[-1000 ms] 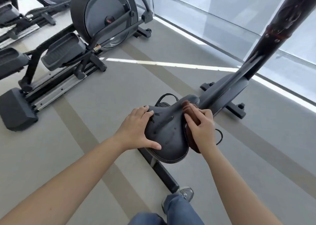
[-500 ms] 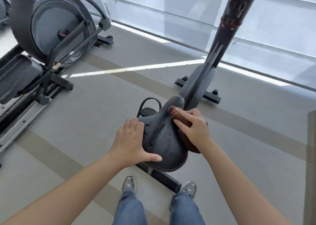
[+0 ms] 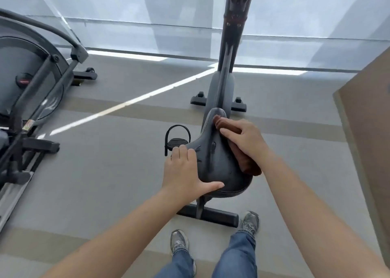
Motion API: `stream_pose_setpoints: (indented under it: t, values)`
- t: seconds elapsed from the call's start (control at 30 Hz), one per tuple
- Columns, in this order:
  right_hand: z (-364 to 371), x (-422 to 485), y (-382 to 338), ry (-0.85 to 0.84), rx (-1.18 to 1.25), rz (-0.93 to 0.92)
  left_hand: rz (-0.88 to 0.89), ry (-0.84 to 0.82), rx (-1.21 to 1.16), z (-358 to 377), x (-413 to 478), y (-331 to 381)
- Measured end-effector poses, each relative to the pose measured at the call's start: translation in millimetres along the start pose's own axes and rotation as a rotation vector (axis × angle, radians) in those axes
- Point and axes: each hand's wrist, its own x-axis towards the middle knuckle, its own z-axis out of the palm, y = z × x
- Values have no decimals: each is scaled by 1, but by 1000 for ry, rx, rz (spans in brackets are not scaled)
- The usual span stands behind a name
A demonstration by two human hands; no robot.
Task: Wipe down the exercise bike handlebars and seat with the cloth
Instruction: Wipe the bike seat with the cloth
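Note:
The exercise bike's black seat (image 3: pixel 218 163) is in the middle of the head view, nose pointing away from me. My left hand (image 3: pixel 185 172) grips the seat's left rear edge, thumb along the back rim. My right hand (image 3: pixel 245 140) presses a folded brown cloth (image 3: pixel 248 164) against the seat's right side, and the cloth reaches up to the nose. The bike's dark post (image 3: pixel 231 45) rises beyond the seat and runs out of the top of the frame. The handlebars are out of view.
An elliptical trainer (image 3: pixel 31 83) stands on the left. A brown panel (image 3: pixel 371 113) is at the right edge. A glass wall runs along the back. The bike's rear foot bar (image 3: pixel 215 215) lies just ahead of my shoes (image 3: pixel 179 241). A pedal (image 3: pixel 177 141) sticks out left of the seat.
My view has swung to the right, so the bike now stands straight ahead. Both hands stay on the seat, with the cloth still along its right side.

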Motion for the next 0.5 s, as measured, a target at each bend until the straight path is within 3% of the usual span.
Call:
stream_pose_setpoints:
  t: [0.1, 0.23, 0.37, 0.5]
  values:
    - [-12, -56, 6, -54, -57, 10, 68, -12, -25, -2, 2, -5]
    - [0, -96, 10, 143, -121, 77, 158, -29, -61, -5, 3, -17]
    - [29, -64, -11, 272, -324, 87, 225, -2, -164, -1, 5, -32]
    - [47, -28, -28, 233, -531, -11, 292, 70, -235, 6, 6, -46]
